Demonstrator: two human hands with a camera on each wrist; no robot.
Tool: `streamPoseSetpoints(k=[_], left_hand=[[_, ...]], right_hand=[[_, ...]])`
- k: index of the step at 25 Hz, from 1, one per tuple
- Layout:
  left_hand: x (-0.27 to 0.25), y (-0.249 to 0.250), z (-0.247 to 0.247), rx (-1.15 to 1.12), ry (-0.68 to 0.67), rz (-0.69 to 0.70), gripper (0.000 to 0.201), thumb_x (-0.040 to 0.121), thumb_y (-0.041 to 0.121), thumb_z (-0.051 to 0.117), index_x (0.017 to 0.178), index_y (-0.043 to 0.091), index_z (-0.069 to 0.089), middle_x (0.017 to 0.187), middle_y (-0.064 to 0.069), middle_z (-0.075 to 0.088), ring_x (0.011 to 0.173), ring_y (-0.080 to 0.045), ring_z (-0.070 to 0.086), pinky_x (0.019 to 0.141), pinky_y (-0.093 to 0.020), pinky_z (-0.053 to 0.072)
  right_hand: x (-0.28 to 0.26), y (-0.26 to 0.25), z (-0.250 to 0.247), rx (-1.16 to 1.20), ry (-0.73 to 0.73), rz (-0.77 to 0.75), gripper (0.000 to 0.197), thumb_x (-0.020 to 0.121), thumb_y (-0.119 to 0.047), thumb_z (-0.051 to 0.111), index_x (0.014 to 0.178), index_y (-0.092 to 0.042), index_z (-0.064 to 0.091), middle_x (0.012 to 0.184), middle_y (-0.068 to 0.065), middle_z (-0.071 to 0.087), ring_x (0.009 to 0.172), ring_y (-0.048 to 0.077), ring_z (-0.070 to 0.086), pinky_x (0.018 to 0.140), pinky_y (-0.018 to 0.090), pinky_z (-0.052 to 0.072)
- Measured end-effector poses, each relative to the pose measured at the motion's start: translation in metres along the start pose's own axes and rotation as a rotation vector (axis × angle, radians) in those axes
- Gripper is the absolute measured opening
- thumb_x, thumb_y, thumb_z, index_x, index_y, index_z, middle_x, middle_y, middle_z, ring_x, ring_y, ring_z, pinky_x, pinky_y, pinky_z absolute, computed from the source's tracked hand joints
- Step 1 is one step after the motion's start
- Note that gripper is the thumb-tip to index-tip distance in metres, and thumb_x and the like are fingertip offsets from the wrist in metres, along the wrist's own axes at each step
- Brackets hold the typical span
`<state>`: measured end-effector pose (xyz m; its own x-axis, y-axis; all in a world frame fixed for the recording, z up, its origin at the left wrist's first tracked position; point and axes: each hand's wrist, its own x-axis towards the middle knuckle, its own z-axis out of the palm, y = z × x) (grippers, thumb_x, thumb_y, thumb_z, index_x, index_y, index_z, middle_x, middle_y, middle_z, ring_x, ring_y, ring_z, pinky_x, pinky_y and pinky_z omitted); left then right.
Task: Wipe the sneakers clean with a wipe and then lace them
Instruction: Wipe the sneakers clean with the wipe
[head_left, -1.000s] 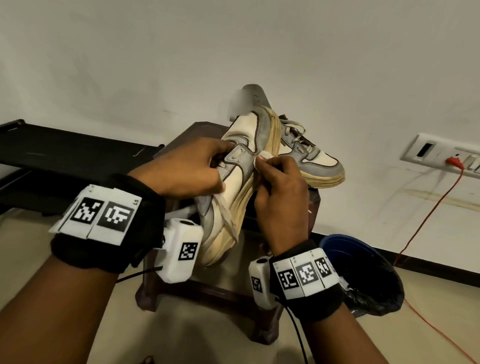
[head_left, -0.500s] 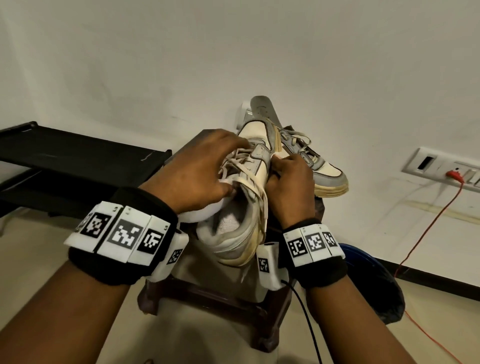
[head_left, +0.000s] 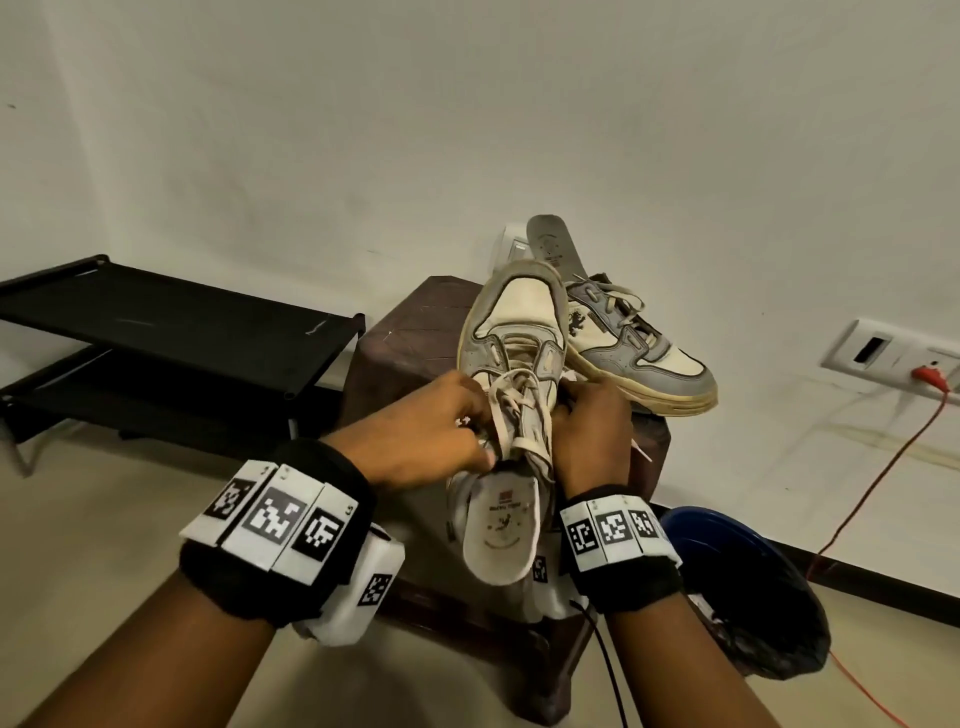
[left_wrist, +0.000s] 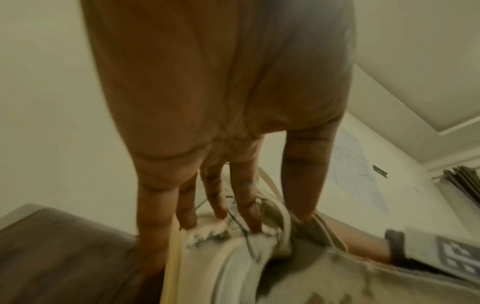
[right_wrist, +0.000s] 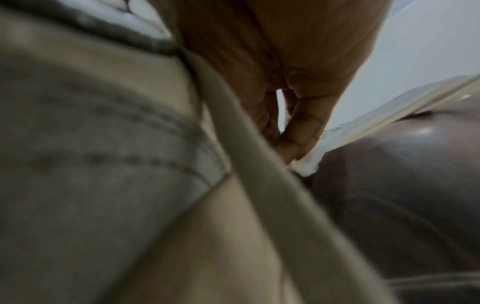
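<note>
Both hands hold a worn grey-and-cream sneaker over the stool, toe pointing away, heel opening toward me, laces loose across its tongue. My left hand grips its left side, and in the left wrist view the left hand has fingers on the upper and thumb by the laces. My right hand holds the right side. There the right hand pinches a white wipe against the shoe. The second sneaker lies laced on the stool behind.
The dark brown stool stands against the wall, with a grey insole leaning behind the shoes. A black shoe rack is to the left. A blue bin with a black bag sits at the right, near a wall socket and red cable.
The held sneaker has turned from lying on its side to top up, with the laces now facing me. Both hands have shifted their hold along it.
</note>
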<state>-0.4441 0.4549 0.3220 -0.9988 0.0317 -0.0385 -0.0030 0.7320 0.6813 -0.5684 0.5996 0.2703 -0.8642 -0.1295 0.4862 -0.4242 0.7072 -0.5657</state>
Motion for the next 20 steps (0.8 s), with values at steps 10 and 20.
streamPoseSetpoints(k=[10, 20], left_hand=[[0.014, -0.034, -0.006, -0.010, 0.779, 0.234, 0.029, 0.081, 0.021, 0.069, 0.109, 0.024, 0.069, 0.095, 0.004, 0.073, 0.083, -0.009, 0.067, 0.077, -0.035, 0.057], [0.054, -0.035, -0.036, -0.250, 1.019, 0.148, 0.018, 0.083, 0.017, 0.070, 0.100, 0.014, 0.074, 0.088, -0.002, 0.074, 0.080, -0.011, 0.069, 0.077, -0.034, 0.059]], right_hand=[[0.001, -0.036, 0.002, 0.350, 0.089, -0.030, 0.015, 0.084, -0.014, 0.063, 0.093, -0.016, 0.074, 0.088, -0.004, 0.072, 0.080, 0.007, 0.064, 0.072, 0.021, 0.049], [0.010, -0.058, -0.017, 0.561, -0.067, -0.019, 0.015, 0.080, -0.025, 0.068, 0.089, -0.019, 0.078, 0.084, -0.004, 0.073, 0.084, 0.010, 0.067, 0.079, 0.037, 0.055]])
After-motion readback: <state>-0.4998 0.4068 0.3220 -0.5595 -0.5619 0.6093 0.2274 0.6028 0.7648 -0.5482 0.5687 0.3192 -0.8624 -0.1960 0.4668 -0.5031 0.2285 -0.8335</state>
